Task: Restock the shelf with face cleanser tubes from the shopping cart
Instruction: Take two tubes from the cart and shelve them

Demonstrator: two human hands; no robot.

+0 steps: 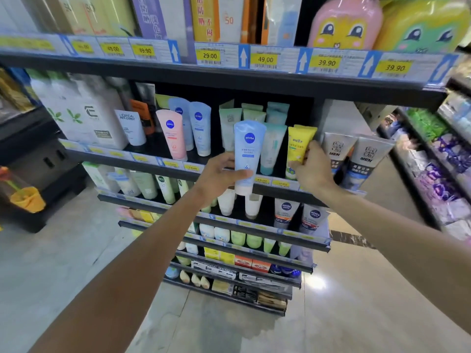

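Pale blue plastic fills my left hand (pixel 219 174): my fingers wrap the lower body of a light blue Nivea cleanser tube (pixel 247 156), cap down, held just in front of the black shelf (pixel 265 189) and not yet set on it. My right hand (pixel 309 166) pinches a yellow squeeze tube (pixel 298 149) that stands on that shelf, beside two grey men's tubes (pixel 354 156). Matching blue Nivea tubes (pixel 200 127) already stand further left, so stocking looks underway. No cart shows here.

A dark gap (pixel 224 138) opens on the shelf (pixel 142 159) between the blue tubes (pixel 200 128) and green tubes (pixel 272 149). The upper shelf edge (pixel 229 80) caps it; yellow tubes (pixel 298 146) and grey tubes (pixel 362 159) crowd the right.
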